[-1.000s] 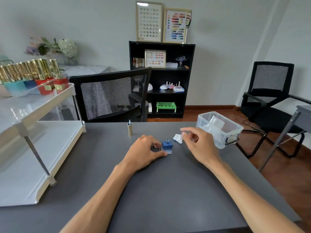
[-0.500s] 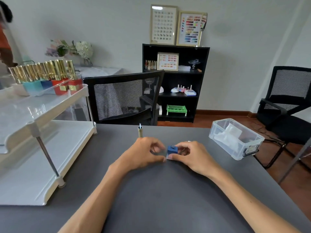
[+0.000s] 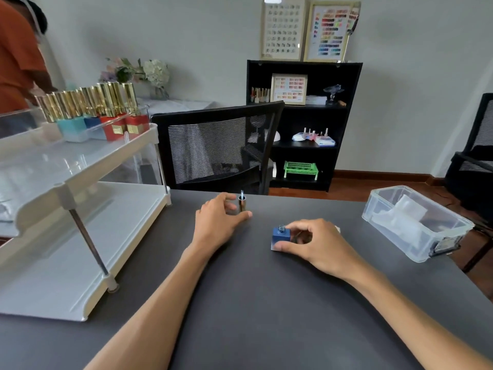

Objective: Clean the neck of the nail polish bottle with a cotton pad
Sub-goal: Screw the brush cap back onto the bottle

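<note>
A small blue nail polish bottle [image 3: 279, 238] stands uncapped on the dark table [image 3: 256, 303], its glass neck showing at the top. My right hand [image 3: 317, 244] grips the bottle from the right, thumb on its front face. A white sliver of cotton pad [image 3: 337, 229] peeks out behind that hand's knuckles. The gold cap [image 3: 242, 204] stands upside down with its brush pointing up, further back and left. My left hand [image 3: 216, 222] curls around the cap with spread fingers, thumb just in front of its base; contact is unclear.
A white two-tier rack [image 3: 80, 236] with gold-capped polish bottles [image 3: 90, 110] fills the left. A clear plastic box [image 3: 416, 222] holding white pads sits at the right. A black mesh chair [image 3: 218, 148] faces the table's far edge. A person in orange [image 3: 16, 49] stands far left.
My left hand released the blue bottle and reached back to the gold cap. My right hand came in with the cotton pad and closed on the bottle.
</note>
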`<state>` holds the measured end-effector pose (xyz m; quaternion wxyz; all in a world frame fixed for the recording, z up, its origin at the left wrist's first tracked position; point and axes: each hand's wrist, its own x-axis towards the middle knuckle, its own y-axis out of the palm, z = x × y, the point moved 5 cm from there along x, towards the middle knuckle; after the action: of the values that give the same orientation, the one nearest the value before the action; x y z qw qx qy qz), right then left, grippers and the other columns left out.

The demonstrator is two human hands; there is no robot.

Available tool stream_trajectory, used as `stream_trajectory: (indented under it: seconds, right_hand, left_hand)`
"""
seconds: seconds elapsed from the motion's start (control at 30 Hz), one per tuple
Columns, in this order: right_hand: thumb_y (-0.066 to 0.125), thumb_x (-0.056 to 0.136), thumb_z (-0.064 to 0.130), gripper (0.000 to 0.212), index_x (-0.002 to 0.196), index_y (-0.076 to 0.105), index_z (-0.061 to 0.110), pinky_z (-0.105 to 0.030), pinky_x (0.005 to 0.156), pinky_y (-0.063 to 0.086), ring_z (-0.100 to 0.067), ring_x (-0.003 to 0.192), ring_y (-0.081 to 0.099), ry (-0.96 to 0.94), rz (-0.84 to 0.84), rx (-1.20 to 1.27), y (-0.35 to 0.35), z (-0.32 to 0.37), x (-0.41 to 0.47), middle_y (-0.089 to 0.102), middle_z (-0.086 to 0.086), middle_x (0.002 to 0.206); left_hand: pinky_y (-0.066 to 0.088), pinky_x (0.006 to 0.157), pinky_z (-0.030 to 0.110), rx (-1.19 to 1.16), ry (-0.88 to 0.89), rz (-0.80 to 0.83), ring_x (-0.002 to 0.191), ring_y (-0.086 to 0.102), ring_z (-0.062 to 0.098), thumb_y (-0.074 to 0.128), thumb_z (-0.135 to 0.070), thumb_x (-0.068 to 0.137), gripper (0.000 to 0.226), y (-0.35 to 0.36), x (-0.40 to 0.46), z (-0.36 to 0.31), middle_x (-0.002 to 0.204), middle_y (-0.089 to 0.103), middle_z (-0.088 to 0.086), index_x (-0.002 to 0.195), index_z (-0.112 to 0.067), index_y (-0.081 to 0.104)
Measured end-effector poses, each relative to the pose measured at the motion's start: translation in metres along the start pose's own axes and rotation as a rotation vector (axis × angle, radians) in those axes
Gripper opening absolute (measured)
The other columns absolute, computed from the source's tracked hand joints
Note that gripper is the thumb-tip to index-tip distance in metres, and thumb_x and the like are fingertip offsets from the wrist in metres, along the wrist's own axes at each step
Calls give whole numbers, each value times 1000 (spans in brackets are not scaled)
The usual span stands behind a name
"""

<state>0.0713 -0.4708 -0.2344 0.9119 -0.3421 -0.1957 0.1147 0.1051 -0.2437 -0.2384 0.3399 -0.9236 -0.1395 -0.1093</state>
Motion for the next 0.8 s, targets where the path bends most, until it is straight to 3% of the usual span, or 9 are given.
stream_trajectory:
  seconds: [0.1, 0.27, 0.37, 0.5, 0.57, 0.67, 0.8]
  right_hand:
    - [85, 74, 47, 16, 82, 75, 37, -7, 65, 39, 4, 57, 54, -2, 8, 0, -1, 3, -1, 65, 28, 66]
    - [85, 75, 44, 16, 75, 69, 43, -11, 59, 39, 1, 57, 50, -13, 23, 35, -2, 6, -2, 63, 26, 65]
    - [84, 76, 46, 14, 81, 72, 39, -11, 56, 38, 1, 55, 47, -10, 31, 40, -2, 5, -4, 59, 26, 61]
    - [84, 74, 48, 16, 80, 71, 41, -12, 59, 41, 1, 57, 51, 7, -1, 56, -3, 4, -7, 62, 18, 65]
    - [84, 72, 51, 19, 82, 72, 41, -13, 60, 43, 1, 61, 54, 17, -16, 51, -4, 3, -7, 67, 12, 71]
    - [84, 72, 52, 19, 82, 73, 41, -12, 61, 44, 1, 62, 56, 25, -11, 55, -6, 2, -7, 68, 15, 71]
    - [85, 72, 51, 18, 82, 73, 42, -11, 62, 45, 2, 63, 56, 40, 1, 80, -6, 0, -6, 64, 23, 66]
  left_hand:
    - [55, 84, 33, -6, 38, -13, 83, 69, 11, 81, -39, 79, 15, 3, -1, -9, 80, 70, -12, 88, -30, 74]
    - [55, 82, 30, -64, 76, 5, 81, 67, 2, 75, -33, 87, 8, 3, -7, -13, 82, 72, -15, 93, -28, 77]
    - [55, 80, 28, -27, 241, -15, 72, 62, -5, 69, -30, 92, 18, 0, -14, -27, 89, 71, -16, 108, -28, 75]
    - [53, 82, 27, -21, 532, 93, 88, 62, 11, 59, -18, 99, 44, 3, -24, -48, 106, 60, -11, 142, -23, 55]
    - [50, 85, 27, -30, 599, 158, 93, 59, 15, 55, -9, 101, 52, 6, -27, -52, 110, 55, -7, 150, -19, 42]
    - [50, 80, 31, -45, 602, 199, 88, 59, 23, 52, -4, 101, 54, 4, -28, -52, 109, 56, 0, 152, -16, 39]
    - [52, 80, 19, -245, 429, 197, 89, 67, 13, 65, -11, 96, 47, -10, -23, -48, 103, 68, -5, 141, -20, 52]
